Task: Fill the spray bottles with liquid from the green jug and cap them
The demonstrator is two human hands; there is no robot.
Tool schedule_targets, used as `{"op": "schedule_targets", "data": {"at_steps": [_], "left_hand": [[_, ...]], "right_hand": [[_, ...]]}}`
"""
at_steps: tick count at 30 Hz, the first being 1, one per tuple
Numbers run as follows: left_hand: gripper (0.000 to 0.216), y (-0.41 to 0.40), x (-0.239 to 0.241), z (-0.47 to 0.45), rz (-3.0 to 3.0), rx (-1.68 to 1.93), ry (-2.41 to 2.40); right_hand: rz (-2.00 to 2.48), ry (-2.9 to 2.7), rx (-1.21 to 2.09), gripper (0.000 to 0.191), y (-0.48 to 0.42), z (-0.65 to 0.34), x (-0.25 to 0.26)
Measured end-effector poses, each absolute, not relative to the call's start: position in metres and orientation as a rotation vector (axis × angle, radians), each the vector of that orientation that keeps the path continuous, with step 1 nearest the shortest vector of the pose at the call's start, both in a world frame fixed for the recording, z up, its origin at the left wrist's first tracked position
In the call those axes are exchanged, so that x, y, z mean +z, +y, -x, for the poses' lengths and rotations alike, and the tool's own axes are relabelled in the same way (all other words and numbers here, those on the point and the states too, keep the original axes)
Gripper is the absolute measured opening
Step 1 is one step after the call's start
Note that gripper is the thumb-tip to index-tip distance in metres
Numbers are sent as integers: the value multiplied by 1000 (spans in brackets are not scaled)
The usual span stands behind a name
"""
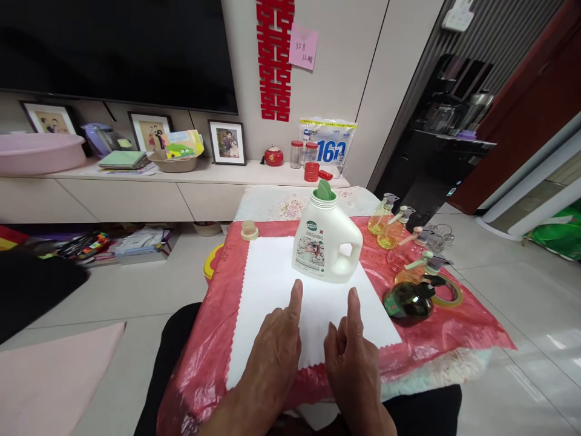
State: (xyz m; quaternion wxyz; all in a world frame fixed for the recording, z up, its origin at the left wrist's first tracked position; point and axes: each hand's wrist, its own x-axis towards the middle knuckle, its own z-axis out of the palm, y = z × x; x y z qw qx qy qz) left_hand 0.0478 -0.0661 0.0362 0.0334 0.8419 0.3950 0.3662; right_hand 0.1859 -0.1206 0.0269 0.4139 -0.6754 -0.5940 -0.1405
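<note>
A large white detergent jug (324,239) stands upright on a white cloth (263,297) with a scalloped edge. Its neck has no lid, and a green spout shows inside. In front of it, my left hand (275,342) holds nothing; the index finger points forward at the jug while the other fingers curl in. My right hand (354,357), likewise holding nothing, has its index finger stretched out beside the jug's handle side. Neither hand touches the jug. A translucent cap (249,229) sits on the table at the cloth's far left corner.
Several pump bottles (389,235) line the right of the red-covered table (206,363); a dark pump bottle (411,301) lies on its side by a tape roll (449,292). Behind, a low cabinet (213,172) carries photo frames, jars and a white bag (327,142).
</note>
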Motion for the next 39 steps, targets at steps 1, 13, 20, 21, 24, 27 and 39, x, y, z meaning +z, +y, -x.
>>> {"op": "schedule_targets", "data": {"at_steps": [1,13,20,21,24,27,39], "left_hand": [[90,-67,36,-48,-2597,1134,1216],[95,-68,37,-49,-2602,1168,1236],[96,-69,35,-49,-2598,1143,1235],[97,-69,35,-49,-2597,1130,1236],[96,-71,32,-48,-2584,1065,1269],[94,-72,28,-46,-2575,1012,1265],[95,-73,34,-49,-2581,1035,1260]], "right_hand": [[1700,-1490,-358,72,-121,-185,26],[1659,-1523,-370,71,-125,-184,35],[1689,-1508,-355,70,-126,-183,30],[1694,-1496,-355,70,-126,-183,28],[1711,-1496,-344,69,-127,-183,25],[1721,-1537,-312,71,-128,-184,26],[1773,-1548,-267,71,-131,-183,32]]}}
